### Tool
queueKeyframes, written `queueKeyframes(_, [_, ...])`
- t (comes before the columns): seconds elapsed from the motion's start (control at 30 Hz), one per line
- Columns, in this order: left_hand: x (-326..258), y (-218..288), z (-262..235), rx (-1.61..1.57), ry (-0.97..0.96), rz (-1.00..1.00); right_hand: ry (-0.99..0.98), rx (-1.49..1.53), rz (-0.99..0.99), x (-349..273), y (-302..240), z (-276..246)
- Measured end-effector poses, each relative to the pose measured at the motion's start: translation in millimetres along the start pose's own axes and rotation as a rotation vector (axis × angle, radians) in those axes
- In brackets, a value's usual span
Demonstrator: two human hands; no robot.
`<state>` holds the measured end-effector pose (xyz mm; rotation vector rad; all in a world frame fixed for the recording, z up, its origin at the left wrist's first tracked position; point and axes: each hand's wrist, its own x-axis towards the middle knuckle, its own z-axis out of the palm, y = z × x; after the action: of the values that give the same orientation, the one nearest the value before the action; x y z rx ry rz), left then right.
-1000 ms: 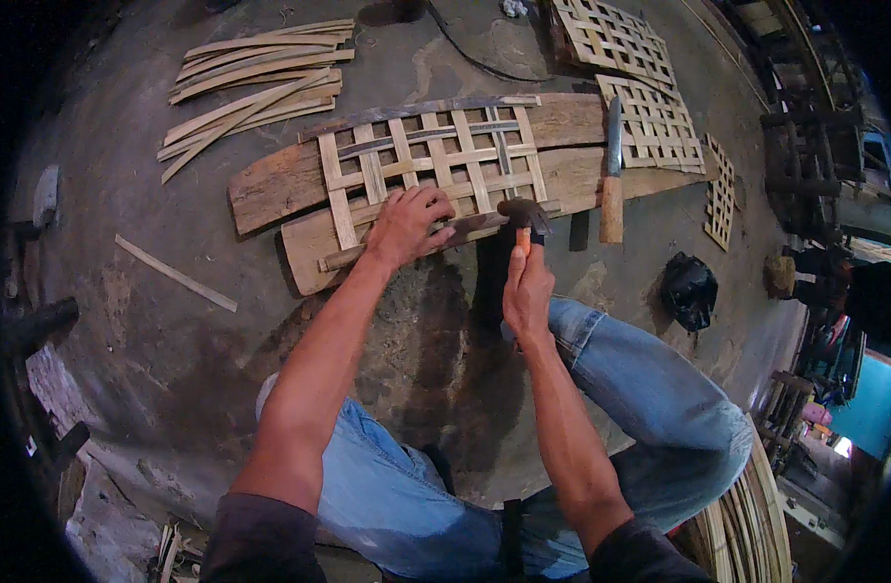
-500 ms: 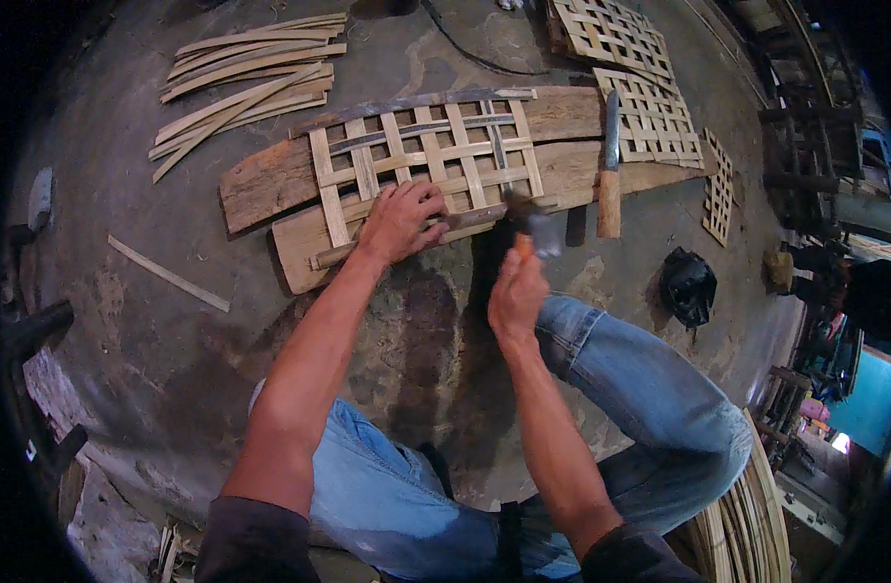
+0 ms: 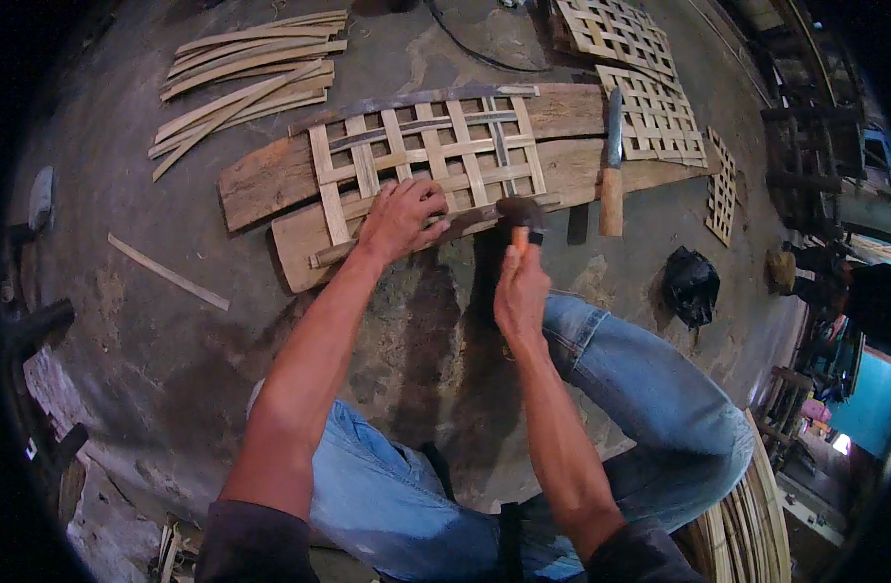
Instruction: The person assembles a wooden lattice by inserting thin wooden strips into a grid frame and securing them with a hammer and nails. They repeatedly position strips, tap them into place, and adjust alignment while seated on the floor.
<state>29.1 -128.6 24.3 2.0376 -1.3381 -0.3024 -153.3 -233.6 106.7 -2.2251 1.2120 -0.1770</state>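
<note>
A woven bamboo lattice (image 3: 470, 165) lies across two wooden planks (image 3: 265, 185) on the floor in front of me. My left hand (image 3: 403, 216) rests at its near edge, fingers curled down on the long edge strip. In my right hand (image 3: 521, 291) is a hammer (image 3: 520, 233) with an orange and black grip. Its dark head is at the near edge strip, right of my left hand; whether it touches the strip I cannot tell. Any nail under it is too small to make out.
A knife (image 3: 611, 194) with a wooden handle lies across the planks at the right. Finished lattices (image 3: 649, 112) lie beyond it. Bamboo strips (image 3: 251, 63) are piled at the far left, a single strip (image 3: 168, 272) nearer. A black plastic bag (image 3: 690, 287) sits right of my knee.
The hammer, blurred earlier, has its head on or near the edge strip now. My right hand has shifted slightly right. My left hand stays at the same place on the lattice.
</note>
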Motion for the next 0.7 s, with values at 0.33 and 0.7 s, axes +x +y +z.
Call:
queueKeyframes(0.33, [2,6,2,0.019,-0.017,-0.001,0.215,0.054,-0.043,17,33,24])
queueKeyframes(0.7, [1,-1,6,0.102,0.033,0.048,-0.026,0.096,0.114,4,-3,-5])
